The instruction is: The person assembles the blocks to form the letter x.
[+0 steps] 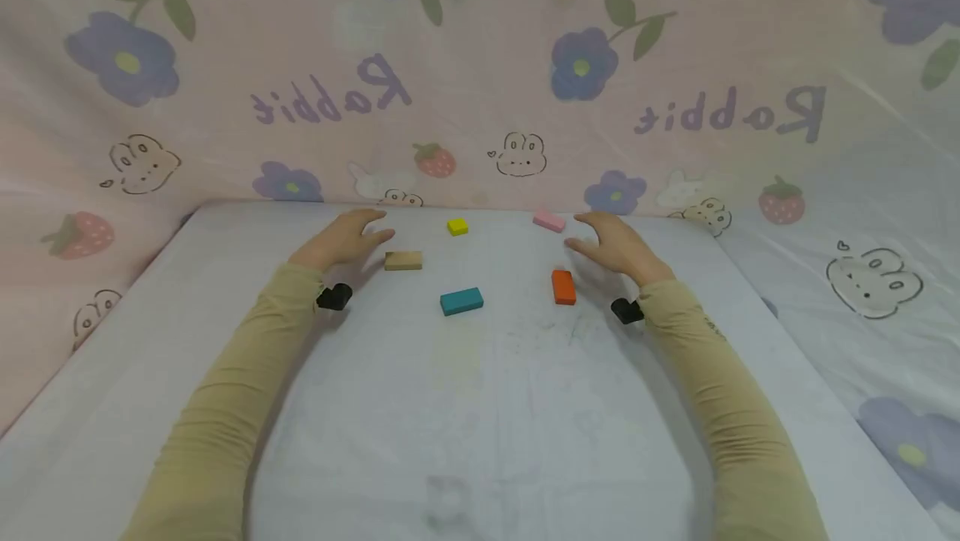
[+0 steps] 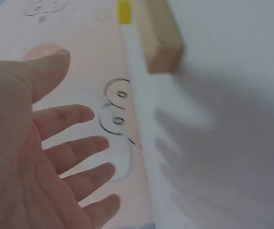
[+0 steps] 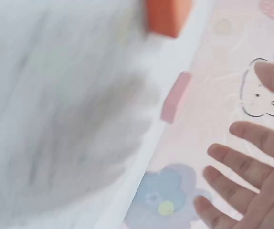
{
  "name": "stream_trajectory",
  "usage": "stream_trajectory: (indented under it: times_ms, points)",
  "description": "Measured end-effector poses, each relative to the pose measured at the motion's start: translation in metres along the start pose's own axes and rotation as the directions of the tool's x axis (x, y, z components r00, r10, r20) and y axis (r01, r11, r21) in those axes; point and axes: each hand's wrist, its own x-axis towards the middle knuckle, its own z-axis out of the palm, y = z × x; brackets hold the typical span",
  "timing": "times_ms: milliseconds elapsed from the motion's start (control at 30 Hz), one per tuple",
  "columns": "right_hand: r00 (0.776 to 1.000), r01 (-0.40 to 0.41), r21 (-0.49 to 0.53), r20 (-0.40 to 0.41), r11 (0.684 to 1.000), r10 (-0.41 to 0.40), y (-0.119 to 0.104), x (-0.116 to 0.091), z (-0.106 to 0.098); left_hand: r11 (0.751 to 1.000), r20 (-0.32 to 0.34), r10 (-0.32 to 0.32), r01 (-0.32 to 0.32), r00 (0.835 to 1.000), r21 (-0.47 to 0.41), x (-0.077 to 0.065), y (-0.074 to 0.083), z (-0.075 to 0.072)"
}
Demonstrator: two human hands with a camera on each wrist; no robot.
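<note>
I see the white surface [image 1: 480, 408] as the biggest thing here, one of it, backed by one flowered curtain [image 1: 225, 91]. On it lie five blocks, which I place from the teal block [image 1: 461, 301] near the middle: one tan block [image 1: 403, 260] up and left of it, one orange block [image 1: 563, 287] to its right, one pink block [image 1: 549, 221] far up and right at the back edge, and one yellow block [image 1: 457, 227], the smallest, straight behind it.

My two hands hold nothing. The left hand [image 1: 343, 238] hovers with fingers spread, just left of the tan block and apart from it; the left wrist view shows the palm bare. The right hand [image 1: 615, 246] is likewise spread, between the pink and orange blocks and touching neither, as far as I can tell.

My worry: the pink and yellow blocks sit close to the curtain, so a careless sweep could push them off the back edge. The right wrist view is blurred, so I would misjudge a reach from it.
</note>
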Motion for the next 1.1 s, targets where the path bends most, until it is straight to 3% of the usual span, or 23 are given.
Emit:
stream_trajectory:
  times_ms: [167,267,533,733,967,1100]
  points:
    - [0.998,-0.041,0.188,-0.031,0.981,0.047,-0.003,0.000,-0.008,0.985,-0.033,0.013,-0.018,0.999,-0.170,0.004,0.010,-0.009]
    - [0.997,-0.065,0.261,-0.021,0.963,0.073,-0.007,-0.002,-0.013,0.964,-0.057,0.005,-0.020,0.998,-0.265,0.008,0.018,-0.012]
    - [0.995,-0.089,0.364,-0.018,0.927,0.102,-0.017,-0.008,-0.026,0.895,-0.106,0.018,-0.063,0.994,-0.442,0.017,0.036,-0.018]
    - [0.996,-0.084,0.418,0.011,0.905,0.087,-0.025,-0.014,-0.036,0.801,-0.103,0.033,-0.088,0.994,-0.592,0.023,0.053,-0.023]
    - [0.996,-0.093,0.558,0.069,0.825,0.065,-0.035,-0.019,-0.044,0.675,-0.092,0.052,-0.103,0.994,-0.731,0.031,0.069,-0.022]
    - [0.994,-0.107,0.591,0.092,0.799,0.064,-0.037,-0.021,-0.042,0.625,-0.054,0.056,-0.078,0.997,-0.777,0.035,0.075,-0.016]
